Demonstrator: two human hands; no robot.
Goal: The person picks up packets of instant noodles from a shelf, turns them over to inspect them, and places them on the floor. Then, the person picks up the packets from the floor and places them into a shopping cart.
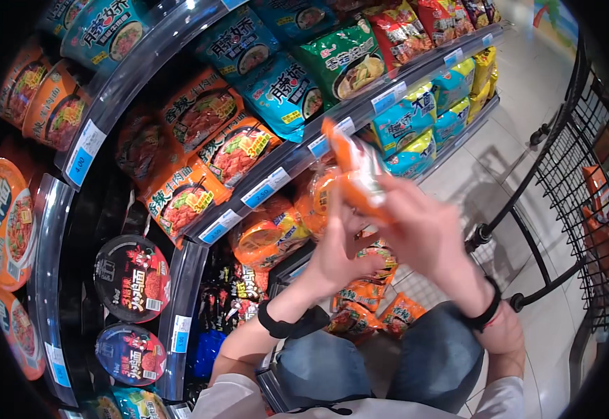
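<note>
My right hand (422, 230) grips the lower end of an orange packet of instant noodles (354, 170), tilted and blurred by motion, in front of the shelf edge. My left hand (335, 246) is just to the left and below, its fingers spread; whether it touches the packet or the orange multipack behind it is not clear. Several orange noodle packets (356, 317) lie low between the shelf and my knees. More orange beef noodle packets (184, 196) lie on the shelf at the left, beside blue packets (283, 94) and a green packet (343, 60).
A black wire shopping cart (571, 194) stands at the right, with orange packets (597, 194) inside. Shelf rails with price tags (265, 187) curve across the view. Noodle bowls (132, 277) stand at the left. Orange and yellow multipacks (270, 230) fill the lower shelf. Tiled floor (466, 173) shows between shelf and cart.
</note>
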